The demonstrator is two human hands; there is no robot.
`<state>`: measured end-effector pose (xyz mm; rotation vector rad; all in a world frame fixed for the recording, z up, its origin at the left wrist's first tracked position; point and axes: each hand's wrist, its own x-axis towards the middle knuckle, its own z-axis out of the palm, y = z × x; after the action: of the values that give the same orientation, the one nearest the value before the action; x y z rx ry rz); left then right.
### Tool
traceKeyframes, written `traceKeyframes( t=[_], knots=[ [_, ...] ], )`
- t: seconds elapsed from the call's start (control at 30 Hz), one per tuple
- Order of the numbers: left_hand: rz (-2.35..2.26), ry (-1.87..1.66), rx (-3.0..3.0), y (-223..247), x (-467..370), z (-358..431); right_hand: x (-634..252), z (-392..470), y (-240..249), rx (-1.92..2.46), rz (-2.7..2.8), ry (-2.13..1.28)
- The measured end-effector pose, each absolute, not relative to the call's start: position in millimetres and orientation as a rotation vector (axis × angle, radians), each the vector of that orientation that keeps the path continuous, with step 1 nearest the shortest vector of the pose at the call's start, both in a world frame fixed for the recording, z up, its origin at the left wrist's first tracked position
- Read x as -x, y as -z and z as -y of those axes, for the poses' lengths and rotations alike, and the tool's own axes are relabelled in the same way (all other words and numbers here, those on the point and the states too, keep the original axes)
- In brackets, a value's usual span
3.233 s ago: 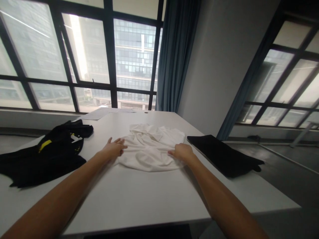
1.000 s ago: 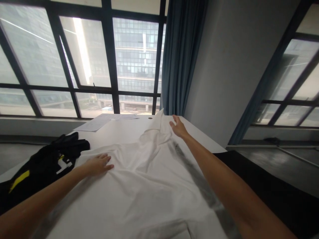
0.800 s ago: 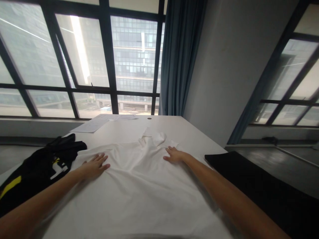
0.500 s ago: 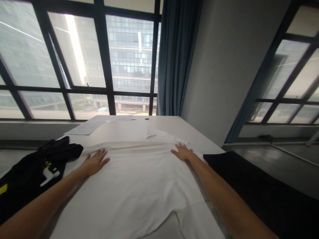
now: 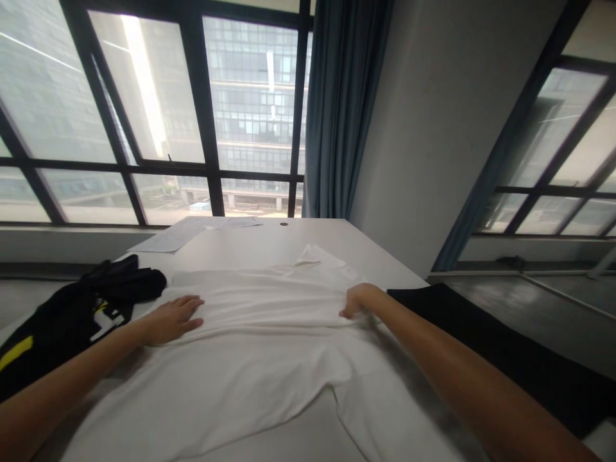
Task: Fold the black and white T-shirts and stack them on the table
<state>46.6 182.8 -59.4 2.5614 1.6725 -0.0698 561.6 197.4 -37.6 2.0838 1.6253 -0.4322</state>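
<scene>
A white cloth garment lies spread over the white table, with creases running across it between my hands. My left hand rests on its left part, palm down, the fingers slightly apart. On the right side, my right hand is at the cloth with its fingers curled down and closed, slightly blurred. What those fingers hold is hidden. Beyond the right hand, a small folded corner of the white cloth points toward the far side of the table.
A black garment with yellow and white marks lies at the left. Papers sit on the far left of the white table. Black material is at the right. Windows, a blue curtain and a pillar stand behind.
The right hand has gone from flat and spread to curled. Both hands are slightly nearer, and the cloth between them has more creases. Its far corner has shifted right.
</scene>
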Motion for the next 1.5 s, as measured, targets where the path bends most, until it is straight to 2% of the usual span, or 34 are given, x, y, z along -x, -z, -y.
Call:
traceKeyframes(
  t=[0.1,0.23,0.4,0.63,0.77,1.0,1.13,1.4,1.5],
  knots=[
    [-1.708,0.059,-2.556,40,-60,-180,-545,-210,14,-2.063,-1.684,0.325],
    [-1.894,-0.075,-2.52,44,-82,-199,-514,-231,5,-2.031,-2.208,0.049],
    [-1.952,0.014,-2.447,60,-97,-233,-483,-277,19,-2.08,-2.298,0.131],
    [-1.965,0.13,-2.316,51,-96,-260,-460,-353,16,-2.21,-2.401,0.126],
    [-2.01,0.129,-2.252,57,-95,-262,-463,-340,18,-2.199,-2.313,0.13],
    [-2.028,0.078,-2.237,72,-93,-266,-512,-261,57,-2.198,-2.021,0.41],
    [-2.044,0.031,-2.252,81,-89,-282,-522,-265,62,-2.194,-2.057,0.435],
    [-2.112,0.0,-2.226,79,-95,-325,-519,-325,67,-2.226,-2.175,0.335],
    [-2.227,-0.026,-2.173,71,-106,-321,-511,-321,63,-2.291,-2.183,0.076]
  ],
)
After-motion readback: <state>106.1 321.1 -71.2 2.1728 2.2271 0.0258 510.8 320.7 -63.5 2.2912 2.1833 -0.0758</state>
